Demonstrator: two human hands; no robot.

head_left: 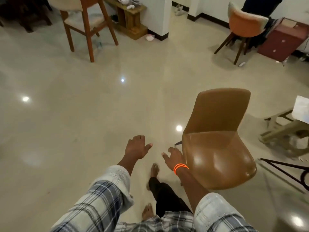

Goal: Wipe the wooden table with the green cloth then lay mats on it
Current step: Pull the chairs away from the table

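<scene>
Nearest, at the bottom edge: plaid sleeves rolled back to the forearms, black trousers and two bare feet on the glossy cream floor. Just beyond, both arms stretched forward over that floor. Left hand palm down, fingers loosely curled, thumb out to the side, holding nothing. Right hand likewise empty, fingers relaxed and slightly spread, just beside the front edge of the tan chair, touching or not impossible to tell; two orange bangles around its wrist. Tan moulded chair turned with seat toward the camera, back rising behind it, shiny with light. To the right of it, thin dark metal legs at the frame edge, and farther right a pale low stool-like frame with something white resting on top. No green cloth, mats or wooden surface to wipe visible anywhere in view. Mid-floor, several bright reflections of ceiling lights. Farther off, upper left, a tall wooden chair with a pale seat; beside it a low wooden shelf unit against a white pillar. Upper right, an orange upholstered chair on splayed dark legs, next to a dark red cabinet with small knobs. Pale shoes by the far wall.
</scene>
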